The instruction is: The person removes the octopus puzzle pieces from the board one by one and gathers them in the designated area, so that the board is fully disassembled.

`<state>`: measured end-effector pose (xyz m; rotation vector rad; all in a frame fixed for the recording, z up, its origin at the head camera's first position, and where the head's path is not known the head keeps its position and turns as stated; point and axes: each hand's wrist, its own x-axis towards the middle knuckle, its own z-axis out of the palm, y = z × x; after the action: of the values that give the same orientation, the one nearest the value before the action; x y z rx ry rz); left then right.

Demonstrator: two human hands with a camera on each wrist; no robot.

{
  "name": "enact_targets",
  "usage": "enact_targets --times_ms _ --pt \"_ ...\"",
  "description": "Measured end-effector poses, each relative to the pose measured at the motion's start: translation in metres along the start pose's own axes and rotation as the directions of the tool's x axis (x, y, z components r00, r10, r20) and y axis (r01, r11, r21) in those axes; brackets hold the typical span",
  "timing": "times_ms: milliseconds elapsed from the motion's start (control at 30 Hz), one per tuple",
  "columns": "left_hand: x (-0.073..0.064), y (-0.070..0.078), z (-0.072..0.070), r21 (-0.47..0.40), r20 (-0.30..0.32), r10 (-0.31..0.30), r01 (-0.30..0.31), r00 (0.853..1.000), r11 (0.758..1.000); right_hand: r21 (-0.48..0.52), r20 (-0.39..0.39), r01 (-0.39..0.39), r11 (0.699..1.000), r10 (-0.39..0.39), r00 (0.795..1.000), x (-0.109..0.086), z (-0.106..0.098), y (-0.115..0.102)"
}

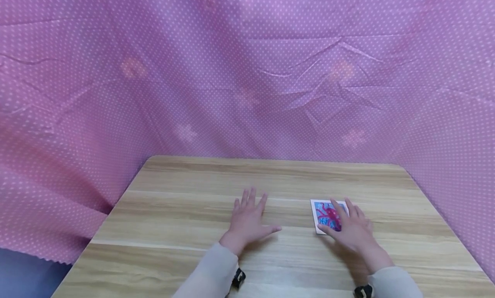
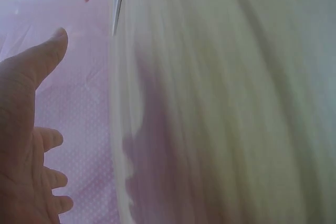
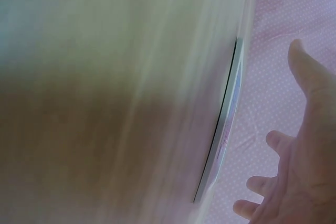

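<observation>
The picture panel (image 1: 327, 218) lay flat on the right half of the wooden table (image 1: 166, 220), a white-bordered piece with a red octopus on blue; the person's right hand (image 1: 353, 231) stretched over its right side, fingers and thumb spread apart, nothing clamped between them; its thumb crossed above the panel's near part and the forefinger above the far part, and from my place I could not tell whether any fingertip touched it; the left hand (image 1: 247, 223) hung over the middle of the table, well to the left of the panel, its fingers fanned apart and its thumb pointing right, holding nothing; pale sleeves (image 1: 212, 268) covered both forearms, with a black band (image 1: 239, 278) showing at each wrist; beyond the table's far edge hung a pink curtain (image 1: 216, 96) with white dots, creased and scattered with faint flowers.
</observation>
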<state>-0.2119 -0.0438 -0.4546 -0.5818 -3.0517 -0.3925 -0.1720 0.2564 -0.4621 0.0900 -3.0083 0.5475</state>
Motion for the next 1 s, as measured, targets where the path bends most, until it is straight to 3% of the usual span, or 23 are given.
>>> enact_targets --times_ms 500,1000 --pt "0.021 0.049 0.021 0.014 0.102 0.101 -0.103 0.990 0.995 -0.034 0.034 -0.001 0.999 0.002 0.999 -0.006 -0.006 0.026" --pt "0.027 0.089 0.032 0.045 0.195 0.157 -0.169 0.968 0.985 -0.025 0.069 0.060 0.998 -0.058 0.996 -0.020 -0.009 0.051"
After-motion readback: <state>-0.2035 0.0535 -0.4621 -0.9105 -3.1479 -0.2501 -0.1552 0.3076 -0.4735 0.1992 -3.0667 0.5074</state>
